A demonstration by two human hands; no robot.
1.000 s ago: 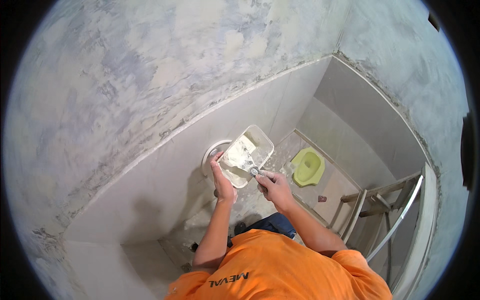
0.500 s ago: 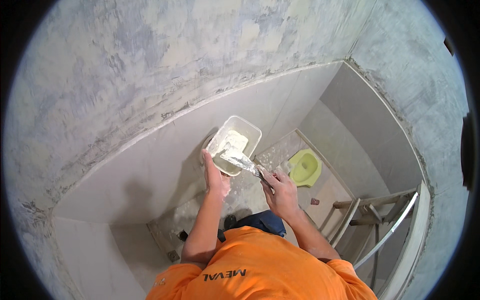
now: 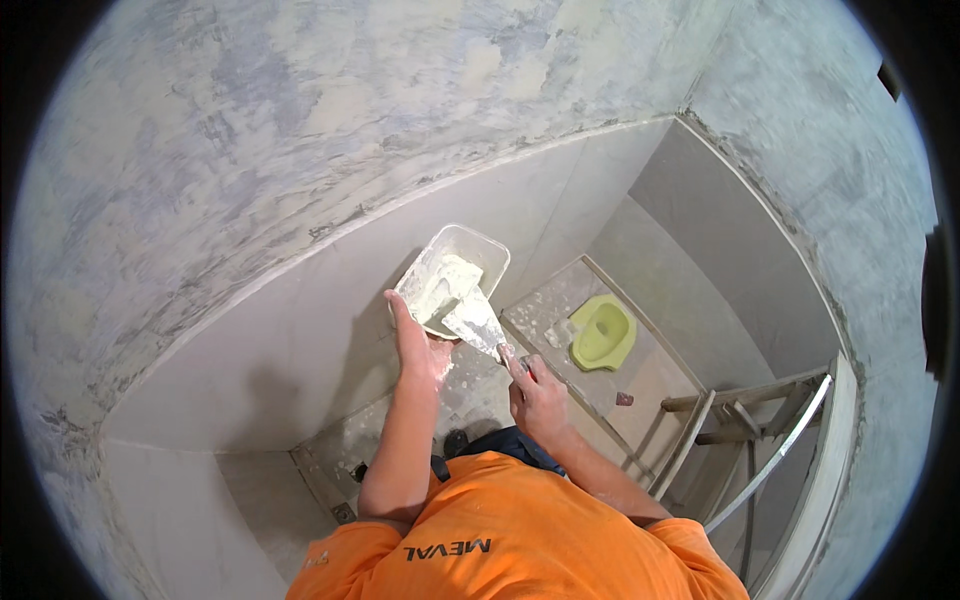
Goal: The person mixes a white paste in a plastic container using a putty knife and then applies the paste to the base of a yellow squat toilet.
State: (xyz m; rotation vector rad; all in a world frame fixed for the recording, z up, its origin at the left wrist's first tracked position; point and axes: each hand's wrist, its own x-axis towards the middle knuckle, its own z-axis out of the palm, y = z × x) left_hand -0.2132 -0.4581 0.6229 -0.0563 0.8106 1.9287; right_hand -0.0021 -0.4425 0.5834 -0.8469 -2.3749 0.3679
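A clear plastic tub (image 3: 487, 249) with rounded corners is held out in front of me, tilted, by my left hand (image 3: 420, 345). The thumb lies along its near left side and the fingers go underneath, partly hidden. White putty (image 3: 440, 288) lies in the bottom of the tub. My right hand (image 3: 537, 395) is closed around the handle of a putty knife (image 3: 477, 318). Its wide blade, smeared with white putty, overlaps the tub's near right rim. Pale putty also marks the fingers of both hands.
Ahead rises a wall with patchy grey plaster (image 3: 300, 110) above smooth grey panels (image 3: 560, 190). A yellow-green squat toilet (image 3: 622, 335) is set in the floor to the right. Closer on the right stands a wooden ladder-like frame (image 3: 690, 440), with a pale curved strip (image 3: 780, 455) beside it.
The tub has shifted slightly left. The knife blade has moved from inside the tub to its near right rim and turned its broad side up, and my right hand has come lower and nearer.
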